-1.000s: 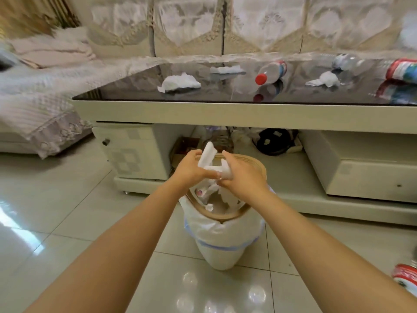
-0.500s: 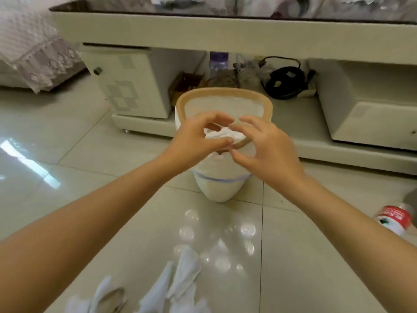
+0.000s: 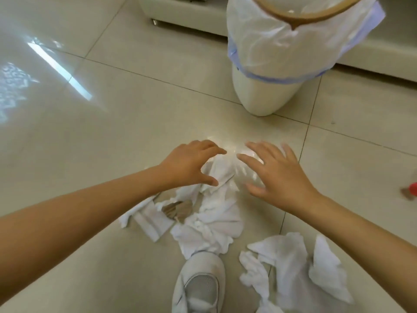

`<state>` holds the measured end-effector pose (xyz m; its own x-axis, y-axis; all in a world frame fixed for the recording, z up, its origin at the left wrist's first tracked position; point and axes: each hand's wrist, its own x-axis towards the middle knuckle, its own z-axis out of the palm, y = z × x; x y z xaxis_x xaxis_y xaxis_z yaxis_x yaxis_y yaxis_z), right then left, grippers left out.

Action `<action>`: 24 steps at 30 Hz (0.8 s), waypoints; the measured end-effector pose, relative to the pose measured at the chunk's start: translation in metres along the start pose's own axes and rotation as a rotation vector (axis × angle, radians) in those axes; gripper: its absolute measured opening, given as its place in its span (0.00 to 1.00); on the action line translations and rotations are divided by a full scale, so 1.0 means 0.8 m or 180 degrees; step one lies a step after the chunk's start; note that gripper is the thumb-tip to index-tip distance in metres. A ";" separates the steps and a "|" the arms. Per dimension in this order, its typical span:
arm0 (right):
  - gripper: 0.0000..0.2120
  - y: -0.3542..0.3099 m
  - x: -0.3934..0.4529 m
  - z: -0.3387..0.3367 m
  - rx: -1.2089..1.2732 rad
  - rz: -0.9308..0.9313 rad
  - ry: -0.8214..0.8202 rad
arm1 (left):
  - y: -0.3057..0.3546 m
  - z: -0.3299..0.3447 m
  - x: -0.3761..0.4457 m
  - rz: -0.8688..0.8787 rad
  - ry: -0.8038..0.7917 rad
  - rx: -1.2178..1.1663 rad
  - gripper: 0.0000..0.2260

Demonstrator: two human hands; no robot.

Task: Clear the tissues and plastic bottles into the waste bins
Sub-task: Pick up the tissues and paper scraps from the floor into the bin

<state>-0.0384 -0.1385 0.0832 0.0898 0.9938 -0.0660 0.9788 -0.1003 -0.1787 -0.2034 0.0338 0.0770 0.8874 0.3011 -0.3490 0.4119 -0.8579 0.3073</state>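
On the glossy beige tiled floor (image 3: 112,143), in front of the person's white shoe (image 3: 199,283), lies a heap of crumpled white tissues (image 3: 209,224), with a second loose cluster of white tissues (image 3: 291,267) just to its right. Both bare hands hover low over the far end of the heap. The left hand (image 3: 189,164) has its fingers spread and gently arched, thumb pointing down toward the paper, and grips nothing; whether its fingertips touch the tissue cannot be told. The right hand (image 3: 277,172) is likewise spread wide with straight, slightly blurred fingers and holds nothing. Beyond the hands, well apart from the tissues, stands a white round waste bin (image 3: 266,93) lined with a translucent white plastic bag (image 3: 277,41) edged in blue and clamped under a tan ring at the rim. At the right edge of the view, a small red cap (image 3: 413,193) of something shows, too cropped to identify.
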 end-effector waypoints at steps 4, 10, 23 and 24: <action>0.29 -0.016 -0.009 0.034 -0.0087 -0.0015 -0.0414 | 0.009 0.058 -0.007 -0.0776 -0.0443 -0.0004 0.38; 0.29 -0.031 -0.026 0.066 -0.0221 -0.0108 -0.0528 | 0.020 0.089 0.000 -0.0814 -0.0084 0.0280 0.26; 0.38 -0.058 -0.020 0.069 0.0466 -0.0259 -0.1049 | -0.012 0.088 0.001 -0.0253 0.0754 -0.0488 0.15; 0.40 -0.063 -0.015 0.071 0.0449 -0.0335 -0.1129 | -0.016 0.084 0.004 -0.0302 0.0820 -0.0563 0.14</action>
<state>-0.0993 -0.1481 0.0372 -0.1031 0.9229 -0.3709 0.9421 -0.0290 -0.3340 -0.2195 0.0179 0.0122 0.8573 0.4910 -0.1548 0.5047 -0.7421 0.4410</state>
